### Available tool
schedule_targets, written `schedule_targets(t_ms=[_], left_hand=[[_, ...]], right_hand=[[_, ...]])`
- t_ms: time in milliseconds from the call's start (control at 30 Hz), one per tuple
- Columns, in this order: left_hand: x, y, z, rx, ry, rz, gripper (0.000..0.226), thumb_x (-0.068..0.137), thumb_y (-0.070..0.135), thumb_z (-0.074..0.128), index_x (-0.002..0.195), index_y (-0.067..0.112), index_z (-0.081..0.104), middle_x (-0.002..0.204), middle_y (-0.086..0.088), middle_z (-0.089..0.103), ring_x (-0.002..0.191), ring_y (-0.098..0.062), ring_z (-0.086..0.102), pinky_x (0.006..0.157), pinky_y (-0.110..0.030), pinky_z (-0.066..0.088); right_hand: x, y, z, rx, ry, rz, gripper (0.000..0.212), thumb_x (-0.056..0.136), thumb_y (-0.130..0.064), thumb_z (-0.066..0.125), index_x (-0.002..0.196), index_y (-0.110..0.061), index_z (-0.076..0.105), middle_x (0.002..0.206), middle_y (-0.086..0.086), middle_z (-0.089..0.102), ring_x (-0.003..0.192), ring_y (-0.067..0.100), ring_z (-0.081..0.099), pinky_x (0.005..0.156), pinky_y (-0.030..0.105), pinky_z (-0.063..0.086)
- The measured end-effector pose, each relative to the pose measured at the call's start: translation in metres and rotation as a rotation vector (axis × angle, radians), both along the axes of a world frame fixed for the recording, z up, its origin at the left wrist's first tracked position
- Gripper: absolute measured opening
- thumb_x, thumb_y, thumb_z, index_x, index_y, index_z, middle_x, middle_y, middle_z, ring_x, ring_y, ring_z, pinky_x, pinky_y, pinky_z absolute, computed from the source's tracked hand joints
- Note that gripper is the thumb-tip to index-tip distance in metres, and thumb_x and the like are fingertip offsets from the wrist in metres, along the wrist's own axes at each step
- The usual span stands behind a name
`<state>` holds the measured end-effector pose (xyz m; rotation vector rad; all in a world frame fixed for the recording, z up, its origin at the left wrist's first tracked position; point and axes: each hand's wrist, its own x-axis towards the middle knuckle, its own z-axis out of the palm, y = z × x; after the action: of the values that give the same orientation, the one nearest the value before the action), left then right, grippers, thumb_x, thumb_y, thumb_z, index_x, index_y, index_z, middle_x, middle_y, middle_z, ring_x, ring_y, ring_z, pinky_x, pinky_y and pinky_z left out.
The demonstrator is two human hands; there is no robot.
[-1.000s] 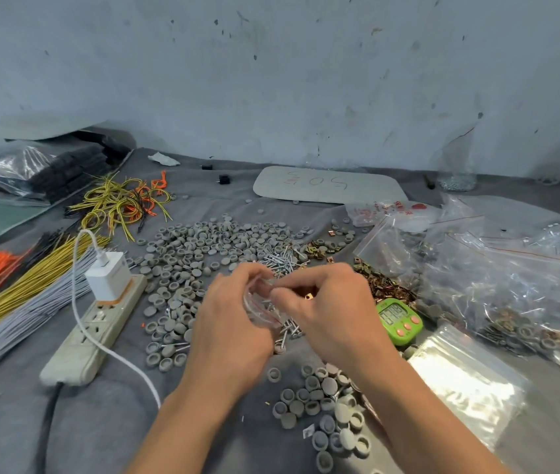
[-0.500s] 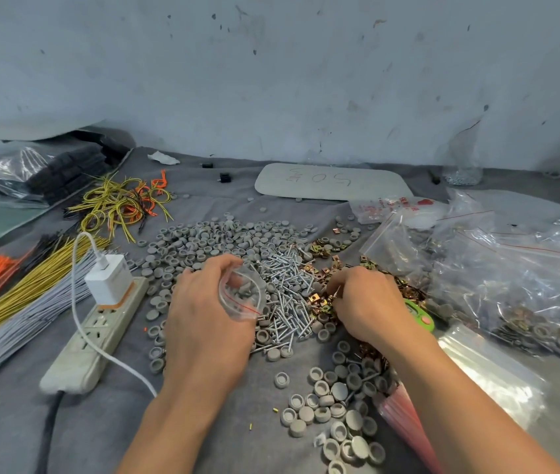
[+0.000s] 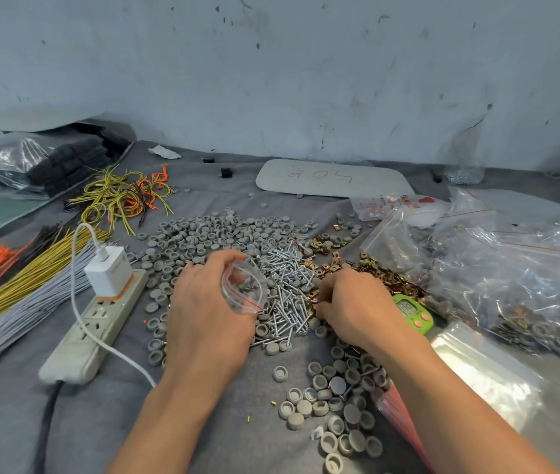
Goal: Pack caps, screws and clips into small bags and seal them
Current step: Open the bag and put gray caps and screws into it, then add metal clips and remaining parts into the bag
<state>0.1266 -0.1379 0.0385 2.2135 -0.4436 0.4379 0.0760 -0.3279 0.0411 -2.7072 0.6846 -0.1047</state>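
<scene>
My left hand (image 3: 208,313) holds a small clear zip bag (image 3: 246,287) with a red seal line, mouth up, with a few grey caps inside. My right hand (image 3: 352,304) has its fingers curled down into the brass clips (image 3: 379,275), pinching among them at the edge of the screw pile. Silver screws (image 3: 287,285) lie heaped between the two hands. Grey caps (image 3: 210,236) are spread behind the hands, and more grey caps (image 3: 335,401) lie in front near my right forearm.
A power strip (image 3: 95,323) with a white charger (image 3: 109,270) and cable lies left. Bundles of orange, yellow and grey wires (image 3: 11,292) fill the far left. A green timer (image 3: 413,313), filled bags (image 3: 518,271) and a stack of empty bags (image 3: 483,371) sit right.
A second ago both hands met at the bag. My right hand has since moved right and down into the brass clips, while my left hand keeps the bag held open.
</scene>
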Motion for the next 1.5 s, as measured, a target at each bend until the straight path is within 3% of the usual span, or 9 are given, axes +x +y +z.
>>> schedule_targets(t_ms=[133, 400, 667, 800, 967, 1167, 1333, 1433, 1500], left_hand=[[0.001, 0.001, 0.0, 0.009, 0.008, -0.012, 0.053, 0.077, 0.016, 0.08, 0.115, 0.044, 0.057, 0.099, 0.012, 0.061, 0.096, -0.015, 0.053, 0.074, -0.025, 0.028], [-0.002, -0.001, 0.001, -0.005, -0.017, -0.045, 0.051, 0.074, 0.017, 0.081, 0.115, 0.041, 0.06, 0.094, 0.016, 0.056, 0.093, -0.017, 0.054, 0.077, -0.031, 0.036], [-0.009, -0.002, 0.004, 0.074, -0.031, -0.185, 0.053, 0.072, 0.012, 0.083, 0.114, 0.038, 0.065, 0.088, 0.026, 0.055, 0.097, -0.013, 0.057, 0.085, -0.029, 0.043], [-0.011, -0.005, 0.003, 0.074, -0.018, -0.221, 0.048, 0.073, 0.015, 0.082, 0.11, 0.041, 0.067, 0.095, 0.016, 0.065, 0.1, -0.009, 0.057, 0.085, -0.023, 0.04], [-0.013, -0.005, 0.005, 0.035, 0.013, -0.2, 0.046, 0.074, 0.015, 0.083, 0.111, 0.038, 0.069, 0.096, 0.017, 0.062, 0.1, -0.013, 0.06, 0.094, -0.034, 0.049], [-0.015, -0.004, 0.008, 0.047, -0.016, -0.208, 0.047, 0.073, 0.013, 0.084, 0.112, 0.036, 0.07, 0.088, 0.03, 0.05, 0.095, -0.014, 0.06, 0.106, -0.045, 0.048], [-0.015, -0.009, 0.005, 0.073, -0.026, -0.223, 0.049, 0.075, 0.014, 0.08, 0.115, 0.038, 0.068, 0.089, 0.026, 0.054, 0.103, -0.015, 0.057, 0.096, -0.031, 0.045], [-0.015, -0.011, 0.005, 0.075, -0.03, -0.248, 0.051, 0.073, 0.017, 0.082, 0.118, 0.036, 0.068, 0.103, 0.017, 0.069, 0.109, -0.013, 0.057, 0.116, -0.029, 0.033], [-0.015, -0.011, 0.006, 0.082, -0.046, -0.265, 0.052, 0.072, 0.016, 0.082, 0.118, 0.035, 0.068, 0.105, 0.014, 0.072, 0.106, -0.012, 0.059, 0.117, -0.02, 0.022]], right_hand=[[-0.002, -0.007, -0.003, 0.105, -0.137, -0.054, 0.016, 0.098, -0.03, 0.065, 0.083, -0.029, 0.059, 0.084, -0.007, 0.068, 0.078, 0.017, 0.064, 0.074, 0.033, 0.051], [-0.015, -0.01, 0.006, 0.337, -0.267, -0.024, 0.027, 0.092, -0.009, 0.067, 0.08, -0.032, 0.074, 0.065, -0.009, 0.074, 0.06, 0.009, 0.07, 0.055, 0.018, 0.052], [-0.025, 0.005, 0.018, 1.006, -0.467, 0.012, 0.013, 0.095, 0.004, 0.066, 0.092, -0.006, 0.073, 0.078, 0.011, 0.078, 0.061, 0.017, 0.068, 0.056, 0.024, 0.052], [-0.026, 0.01, 0.021, 1.239, -0.501, 0.001, 0.014, 0.102, 0.005, 0.053, 0.095, -0.006, 0.06, 0.077, 0.013, 0.074, 0.061, 0.018, 0.066, 0.066, 0.032, 0.053], [-0.029, 0.007, 0.025, 1.598, -0.561, -0.099, 0.016, 0.101, 0.01, 0.05, 0.1, -0.004, 0.057, 0.085, 0.021, 0.072, 0.064, 0.022, 0.066, 0.054, 0.024, 0.057], [-0.033, 0.006, 0.023, 1.287, -0.589, -0.014, 0.012, 0.093, 0.005, 0.068, 0.097, -0.005, 0.073, 0.083, 0.015, 0.076, 0.062, 0.015, 0.066, 0.055, 0.019, 0.053], [-0.031, 0.017, 0.025, 1.083, -0.654, 0.151, 0.027, 0.08, 0.013, 0.075, 0.079, -0.013, 0.083, 0.072, 0.012, 0.073, 0.062, 0.013, 0.065, 0.059, 0.02, 0.053], [-0.029, 0.026, 0.027, 0.926, -0.63, 0.223, 0.028, 0.077, 0.015, 0.076, 0.079, -0.013, 0.083, 0.075, 0.007, 0.078, 0.067, 0.011, 0.069, 0.065, 0.021, 0.054], [-0.026, 0.033, 0.026, 0.802, -0.598, 0.23, 0.029, 0.076, 0.012, 0.077, 0.077, -0.016, 0.084, 0.074, 0.0, 0.078, 0.064, 0.007, 0.067, 0.063, 0.02, 0.052]])
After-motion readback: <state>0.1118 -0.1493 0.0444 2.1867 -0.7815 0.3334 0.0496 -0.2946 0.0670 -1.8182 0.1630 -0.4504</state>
